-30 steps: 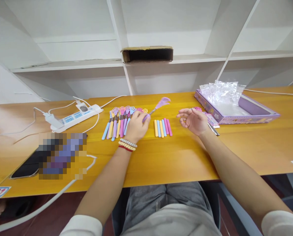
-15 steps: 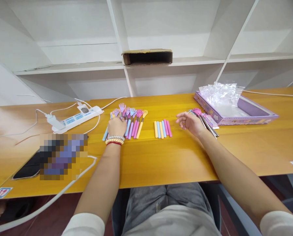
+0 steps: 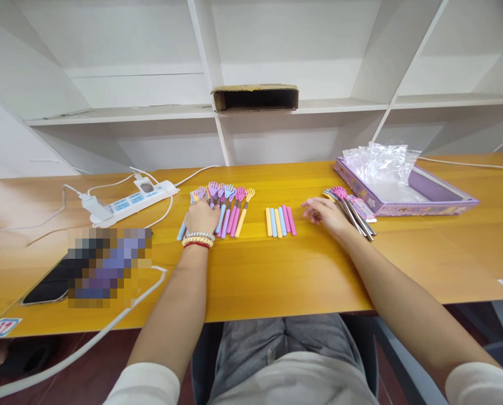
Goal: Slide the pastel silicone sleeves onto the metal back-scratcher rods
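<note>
A row of back scratchers (image 3: 232, 219) with coloured handles and claw-shaped heads lies on the table, left of centre. My left hand (image 3: 202, 218) rests palm down over the row's left part, its fingers curled down on a back scratcher; the fingertips are hidden. Right of the row lie several loose handles (image 3: 280, 221) in yellow, blue and pink, side by side. My right hand (image 3: 323, 212) hovers between these and a bunch of metal-rod scratchers without handles (image 3: 356, 218). Its fingers are loosely bent and apart, and I see nothing in them.
A purple box tray (image 3: 428, 209) with clear plastic bags (image 3: 380, 163) stands at the right. A pink printed card (image 3: 363, 208) lies beside it. On the left are a power strip (image 3: 128, 203) with cables and a phone (image 3: 49, 284). White shelves with a cardboard box (image 3: 255, 100) rise behind.
My right hand's fingers have bent a little more and the hand has turned slightly downward. My left hand has stayed nearly in place over the back scratchers.
</note>
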`<action>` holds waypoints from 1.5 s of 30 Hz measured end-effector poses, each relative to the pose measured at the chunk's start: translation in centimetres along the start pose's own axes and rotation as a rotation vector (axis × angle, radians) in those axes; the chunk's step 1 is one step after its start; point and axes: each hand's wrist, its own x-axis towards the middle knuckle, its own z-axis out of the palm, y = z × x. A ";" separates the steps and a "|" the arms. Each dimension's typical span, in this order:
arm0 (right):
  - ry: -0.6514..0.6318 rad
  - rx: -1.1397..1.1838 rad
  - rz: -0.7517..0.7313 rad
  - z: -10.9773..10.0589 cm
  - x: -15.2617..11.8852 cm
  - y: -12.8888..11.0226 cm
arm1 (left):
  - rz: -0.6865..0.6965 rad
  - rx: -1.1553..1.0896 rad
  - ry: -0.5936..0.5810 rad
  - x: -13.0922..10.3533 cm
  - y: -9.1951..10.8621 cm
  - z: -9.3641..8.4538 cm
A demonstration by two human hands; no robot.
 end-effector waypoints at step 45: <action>0.184 -0.950 -0.089 -0.1 0.8 1.3 | 0.866 -0.053 -0.304 -4.3 4.8 2.5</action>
